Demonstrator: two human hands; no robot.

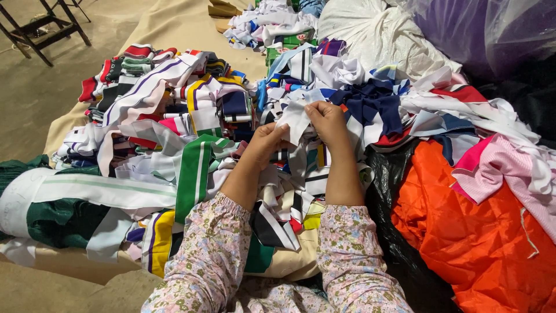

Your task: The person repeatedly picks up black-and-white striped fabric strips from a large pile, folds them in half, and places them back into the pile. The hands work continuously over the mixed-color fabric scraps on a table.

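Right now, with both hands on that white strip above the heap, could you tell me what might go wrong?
1. The left hand and right hand pinch the white fabric strip over a tangled pile of striped strips; pulling may drag neighbouring pieces along.
2. The folded stacks near the pile's far edge look loose and could topple if the heap shifts.
3. The orange fabric lies close, so strips could slide onto it and mix.

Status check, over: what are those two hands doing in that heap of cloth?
Left hand and right hand both pinch one white strip, held up over the pile of striped strips. Orange bag lies to the right. Nothing between the hands.
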